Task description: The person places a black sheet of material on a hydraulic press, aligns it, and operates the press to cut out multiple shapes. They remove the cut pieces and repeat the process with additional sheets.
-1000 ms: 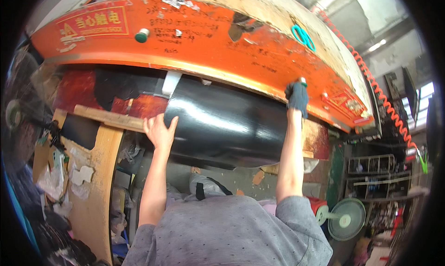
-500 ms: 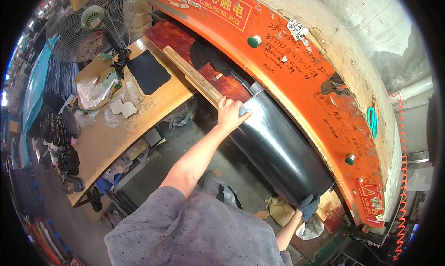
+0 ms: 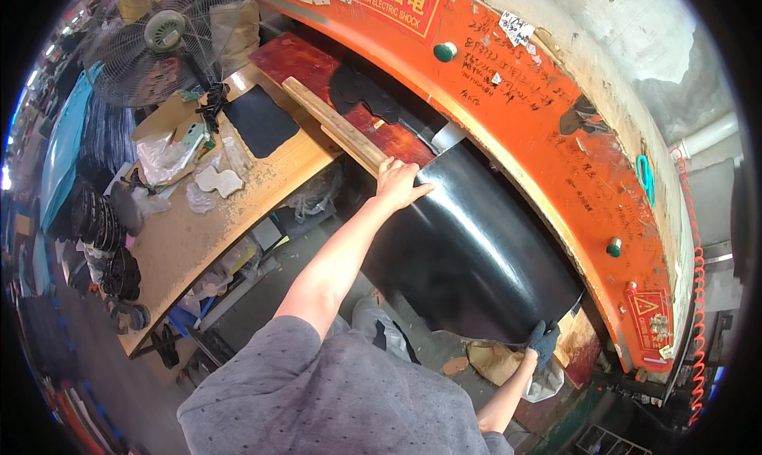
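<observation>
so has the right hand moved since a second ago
Yes: judged against the orange beam, the right hand has pulled back from beside the right-hand green button to the near right corner of the black sheet.

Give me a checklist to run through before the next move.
1. Left hand at the sheet's left edge: ok.
2. Right hand at the sheet's near right corner: ok.
3. Both hands gloved: not ok; the right is, the left is bare.
4. Both hands out from under the orange beam: ok.
5. Sheet lying flat throughout: not ok; its near side curves downward.
6. Machine power off: cannot tell; nothing in view settles it.
</observation>
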`<state>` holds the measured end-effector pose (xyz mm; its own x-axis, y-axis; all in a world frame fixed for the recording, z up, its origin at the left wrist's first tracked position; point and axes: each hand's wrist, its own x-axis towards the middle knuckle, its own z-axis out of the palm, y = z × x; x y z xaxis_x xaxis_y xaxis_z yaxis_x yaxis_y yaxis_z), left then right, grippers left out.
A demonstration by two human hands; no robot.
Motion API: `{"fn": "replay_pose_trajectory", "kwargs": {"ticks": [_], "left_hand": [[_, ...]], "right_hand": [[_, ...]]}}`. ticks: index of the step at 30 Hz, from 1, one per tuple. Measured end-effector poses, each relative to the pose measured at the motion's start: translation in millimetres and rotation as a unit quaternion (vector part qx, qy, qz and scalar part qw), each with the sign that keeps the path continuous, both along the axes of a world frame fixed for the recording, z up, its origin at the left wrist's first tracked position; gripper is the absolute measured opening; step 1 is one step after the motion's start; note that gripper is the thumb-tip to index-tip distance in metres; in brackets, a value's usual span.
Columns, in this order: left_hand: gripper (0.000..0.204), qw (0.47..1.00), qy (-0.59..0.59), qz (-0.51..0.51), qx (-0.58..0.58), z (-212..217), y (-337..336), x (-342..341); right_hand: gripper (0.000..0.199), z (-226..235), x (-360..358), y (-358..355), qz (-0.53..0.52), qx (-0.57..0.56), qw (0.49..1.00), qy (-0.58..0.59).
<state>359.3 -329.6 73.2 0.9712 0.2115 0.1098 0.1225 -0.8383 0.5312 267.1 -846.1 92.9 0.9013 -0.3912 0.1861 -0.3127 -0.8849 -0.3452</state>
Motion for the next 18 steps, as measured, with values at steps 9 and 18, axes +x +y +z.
{"fn": "replay_pose_trajectory", "kwargs": {"ticks": [9,18], "left_hand": [[0.058,0.998,-0.032,-0.045,-0.011,-0.1,15.8,-68.6],[0.042,0.98,-0.168,0.1,-0.04,-1.4,11.7,-139.1]], "right_hand": [[0.048,48.3,-14.3,131.2,0.052,0.055,0.995,-0.063],[0.064,73.8,75.5,293.8,0.163,0.222,0.96,-0.045]]}}
